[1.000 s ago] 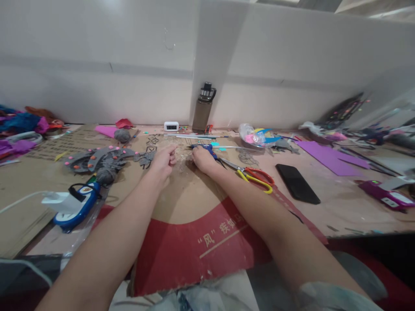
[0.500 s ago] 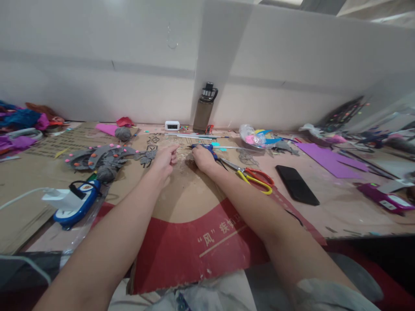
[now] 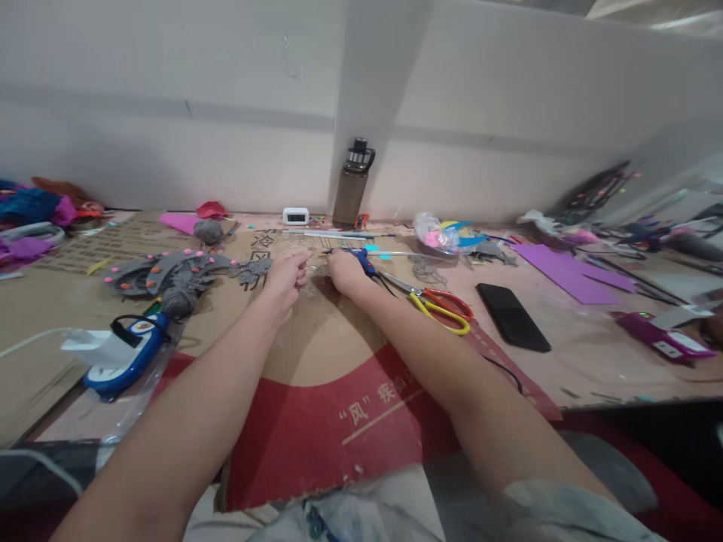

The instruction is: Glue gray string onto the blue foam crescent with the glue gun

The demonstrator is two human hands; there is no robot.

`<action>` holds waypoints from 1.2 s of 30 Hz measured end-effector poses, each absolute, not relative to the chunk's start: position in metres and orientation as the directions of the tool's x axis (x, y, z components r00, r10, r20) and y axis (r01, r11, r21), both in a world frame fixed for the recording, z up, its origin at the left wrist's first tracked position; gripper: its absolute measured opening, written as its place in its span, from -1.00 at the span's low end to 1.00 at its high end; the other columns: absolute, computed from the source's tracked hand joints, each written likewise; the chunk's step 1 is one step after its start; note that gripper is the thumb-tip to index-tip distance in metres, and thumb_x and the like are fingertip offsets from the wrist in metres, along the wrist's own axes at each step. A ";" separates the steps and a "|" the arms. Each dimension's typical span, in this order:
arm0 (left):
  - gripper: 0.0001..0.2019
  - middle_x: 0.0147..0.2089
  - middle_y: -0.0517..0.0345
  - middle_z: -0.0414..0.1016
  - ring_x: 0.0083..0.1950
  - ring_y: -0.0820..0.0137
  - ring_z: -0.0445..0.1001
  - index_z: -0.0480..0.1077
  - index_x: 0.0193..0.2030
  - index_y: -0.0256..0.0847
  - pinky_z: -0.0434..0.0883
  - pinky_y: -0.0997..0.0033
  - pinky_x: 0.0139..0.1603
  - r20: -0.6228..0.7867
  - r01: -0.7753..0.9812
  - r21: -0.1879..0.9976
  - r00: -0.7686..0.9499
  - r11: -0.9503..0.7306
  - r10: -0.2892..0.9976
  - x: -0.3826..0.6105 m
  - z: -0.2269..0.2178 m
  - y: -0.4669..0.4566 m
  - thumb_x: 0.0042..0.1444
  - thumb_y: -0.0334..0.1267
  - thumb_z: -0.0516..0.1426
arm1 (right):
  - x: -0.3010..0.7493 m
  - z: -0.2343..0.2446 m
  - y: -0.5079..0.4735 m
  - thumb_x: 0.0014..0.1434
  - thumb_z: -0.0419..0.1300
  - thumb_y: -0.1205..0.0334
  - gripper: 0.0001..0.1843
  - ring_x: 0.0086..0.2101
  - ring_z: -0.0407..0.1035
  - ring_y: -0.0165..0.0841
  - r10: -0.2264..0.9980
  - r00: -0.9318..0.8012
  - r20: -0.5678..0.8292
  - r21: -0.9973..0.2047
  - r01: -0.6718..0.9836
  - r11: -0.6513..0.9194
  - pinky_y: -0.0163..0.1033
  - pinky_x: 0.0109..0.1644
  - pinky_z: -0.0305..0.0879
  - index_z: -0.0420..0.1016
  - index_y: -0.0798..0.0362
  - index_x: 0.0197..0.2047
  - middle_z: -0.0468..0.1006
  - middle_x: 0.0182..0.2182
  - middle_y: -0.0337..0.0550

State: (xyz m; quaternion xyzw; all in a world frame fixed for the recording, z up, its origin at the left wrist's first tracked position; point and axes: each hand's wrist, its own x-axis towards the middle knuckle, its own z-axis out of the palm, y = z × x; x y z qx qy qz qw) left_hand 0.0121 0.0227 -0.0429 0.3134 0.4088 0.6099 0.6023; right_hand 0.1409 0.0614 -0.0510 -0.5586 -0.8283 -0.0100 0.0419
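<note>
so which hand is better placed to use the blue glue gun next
Right, most likely: the right hand is at the blue glue gun and seems to grip it. The left hand sits across a gap, fingers curled; what it holds, if anything, is unclear.

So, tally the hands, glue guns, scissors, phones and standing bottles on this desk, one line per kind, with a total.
Hands: 2 (left hand, right hand)
Glue gun: 1
Scissors: 1 pair
Phone: 1
Standing bottle: 1
Total: 6
</note>
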 end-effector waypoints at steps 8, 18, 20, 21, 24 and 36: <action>-0.76 -0.69 0.40 0.03 -0.73 0.70 -0.05 0.18 -0.57 -0.26 -0.12 0.68 -0.76 -0.128 -0.522 0.849 -0.064 0.076 0.990 0.011 -0.043 0.022 -0.06 -0.52 0.18 | 0.151 -0.054 0.058 0.27 -0.12 0.40 -0.67 -0.13 0.42 -0.23 0.940 -0.211 0.270 -0.179 0.948 0.264 -0.22 -0.07 0.29 0.42 0.28 -0.06 0.50 -0.12 0.21; -0.80 -0.54 0.04 0.38 -0.65 0.61 0.22 0.38 -0.48 -0.35 0.18 0.68 -0.69 -0.295 -0.521 0.807 0.053 0.278 0.954 0.022 -0.036 0.017 0.15 -0.36 0.09 | 0.159 -0.032 0.043 0.17 -0.01 0.36 -0.79 -0.41 0.41 -0.46 0.900 -0.244 0.360 -0.661 0.614 0.431 -0.35 -0.27 0.31 0.43 0.15 -0.19 0.54 -0.37 -0.17; -0.81 -0.56 0.07 0.37 -0.65 0.61 0.22 0.40 -0.47 -0.35 0.18 0.68 -0.68 -0.248 -0.512 0.819 0.088 0.258 0.965 0.023 -0.036 0.016 0.14 -0.34 0.11 | 0.155 -0.029 0.038 0.13 0.01 0.43 -0.79 -0.41 0.40 -0.47 0.875 -0.328 0.355 -0.658 0.577 0.483 -0.35 -0.25 0.31 0.45 0.15 -0.24 0.55 -0.39 -0.19; -0.82 -0.57 0.10 0.35 -0.65 0.61 0.22 0.40 -0.48 -0.35 0.17 0.68 -0.68 -0.212 -0.507 0.831 0.092 0.229 0.973 0.024 -0.036 0.016 0.13 -0.36 0.12 | 0.154 -0.027 0.035 0.11 0.02 0.46 -0.79 -0.40 0.40 -0.47 0.858 -0.368 0.359 -0.638 0.574 0.513 -0.34 -0.23 0.31 0.46 0.15 -0.28 0.55 -0.39 -0.19; -0.84 -0.60 0.16 0.31 -0.65 0.64 0.20 0.40 -0.52 -0.36 0.15 0.70 -0.66 -0.114 -0.495 0.860 0.051 0.124 0.992 0.023 -0.038 0.017 0.07 -0.43 0.17 | 0.151 -0.023 0.030 0.08 0.03 0.50 -0.80 -0.36 0.41 -0.46 0.830 -0.423 0.363 -0.613 0.562 0.555 -0.32 -0.17 0.33 0.47 0.16 -0.32 0.56 -0.38 -0.17; -0.78 -0.59 0.15 0.29 -0.64 0.64 0.19 0.35 -0.52 -0.34 0.16 0.72 -0.67 -0.227 -0.600 0.762 0.105 0.243 0.968 0.026 -0.034 0.015 0.16 -0.43 0.06 | 0.156 -0.023 0.033 0.11 0.15 0.36 -0.90 -0.38 0.42 -0.47 0.852 -0.326 0.410 -0.703 0.482 0.523 -0.34 -0.22 0.33 0.48 0.14 -0.29 0.56 -0.40 -0.19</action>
